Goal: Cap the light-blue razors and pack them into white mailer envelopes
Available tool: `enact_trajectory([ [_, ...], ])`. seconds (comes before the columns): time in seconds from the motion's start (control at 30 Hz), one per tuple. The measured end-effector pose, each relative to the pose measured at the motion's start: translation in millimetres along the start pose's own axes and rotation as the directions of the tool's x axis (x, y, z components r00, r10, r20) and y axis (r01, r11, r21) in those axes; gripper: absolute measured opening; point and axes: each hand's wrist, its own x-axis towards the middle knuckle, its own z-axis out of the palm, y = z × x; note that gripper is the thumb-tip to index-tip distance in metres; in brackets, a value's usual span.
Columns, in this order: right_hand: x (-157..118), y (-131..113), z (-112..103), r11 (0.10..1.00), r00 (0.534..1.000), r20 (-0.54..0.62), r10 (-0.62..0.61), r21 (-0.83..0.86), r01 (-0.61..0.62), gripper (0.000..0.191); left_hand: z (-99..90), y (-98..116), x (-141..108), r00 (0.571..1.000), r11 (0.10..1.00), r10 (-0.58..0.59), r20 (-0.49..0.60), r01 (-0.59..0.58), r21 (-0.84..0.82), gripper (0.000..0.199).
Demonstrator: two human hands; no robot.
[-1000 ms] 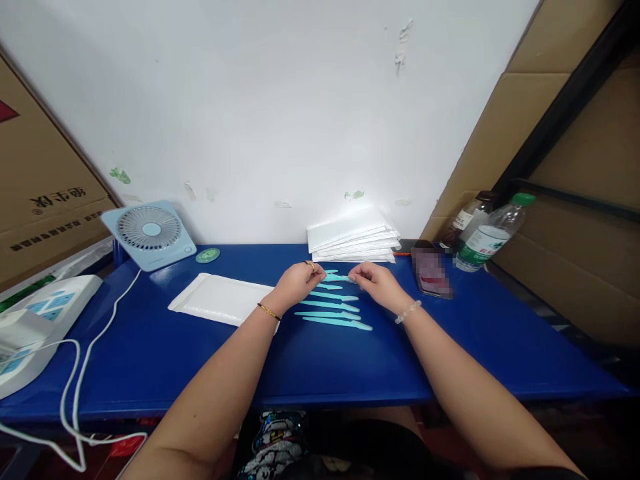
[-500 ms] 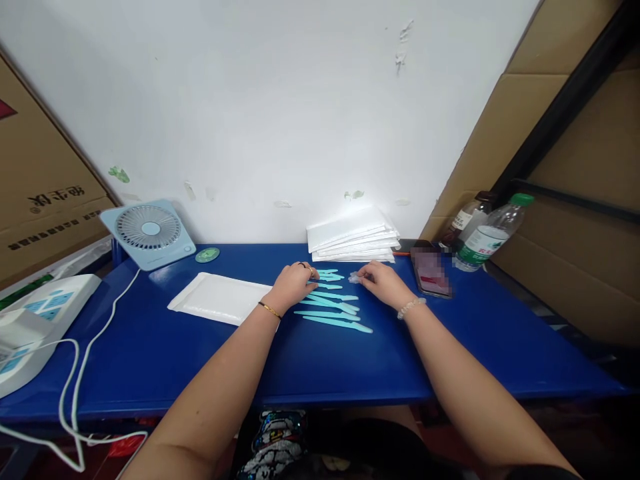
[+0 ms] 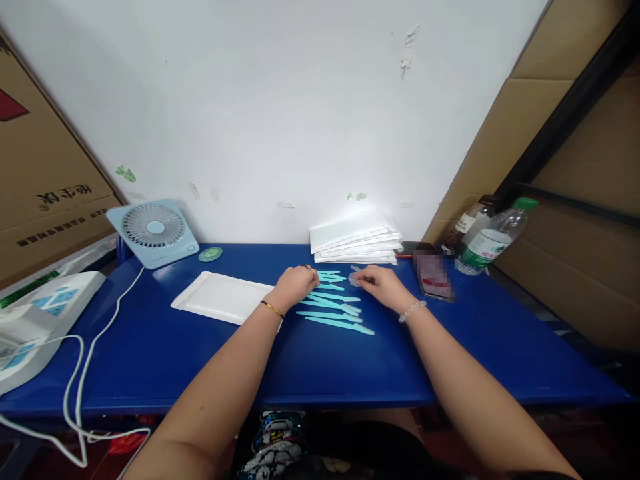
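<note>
Several light-blue eyebrow razors (image 3: 335, 307) lie in a loose row on the blue table, their blade ends pointing right. My left hand (image 3: 295, 285) is closed at the far end of the row, fingertips around the handle of a razor (image 3: 331, 277); the exact grip is partly hidden. Just right of the razors, my right hand (image 3: 381, 283) pinches at a small group of clear plastic pieces (image 3: 353, 277), which look like blade caps. Its fingertips partly cover them. Left of my left hand lies a white padded envelope (image 3: 215, 297), flat and partly behind my forearm.
Against the wall sits a stack of white padded envelopes (image 3: 355, 241). A phone (image 3: 433, 273) and two bottles (image 3: 487, 243) stand to the right. On the left are a blue fan (image 3: 155, 230), a green round disc (image 3: 211, 254), a power strip (image 3: 65, 310) and white cables (image 3: 90, 360).
The view has shifted slightly. My right hand has moved a little at the clear pieces, and more of them show by its fingertips. My left hand stays at the far razors.
</note>
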Motion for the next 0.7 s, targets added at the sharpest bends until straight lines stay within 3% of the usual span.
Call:
enact_trajectory([
  [0.2,-1,-7,4,0.999,0.999,0.017,0.03,0.03,-0.03,0.017,0.4,1,1,0.999,1.0,0.01,-0.051,-0.011,-0.025,0.022],
  [0.4,0,-11,5,0.995,0.998,0.039,0.052,0.083,-0.055,0.018,0.9,2,2,0.995,0.986,0.009,-0.099,-0.025,-0.166,0.02],
  [0.5,-1,-16,5,0.986,0.994,0.103,0.045,0.155,-0.06,0.02,-1.7,6,-1,0.996,0.97,0.056,-0.073,-0.072,-0.233,0.021],
  [0.63,-4,-18,-4,0.981,0.967,0.255,-0.015,0.191,-0.036,0.019,-7.0,14,-5,0.985,0.942,0.166,0.043,-0.146,-0.303,0.021],
  [0.7,-4,-13,-10,0.988,0.978,0.208,0.001,0.153,-0.033,0.02,-7.9,14,-5,0.987,0.952,0.152,0.044,-0.134,-0.275,0.02],
])
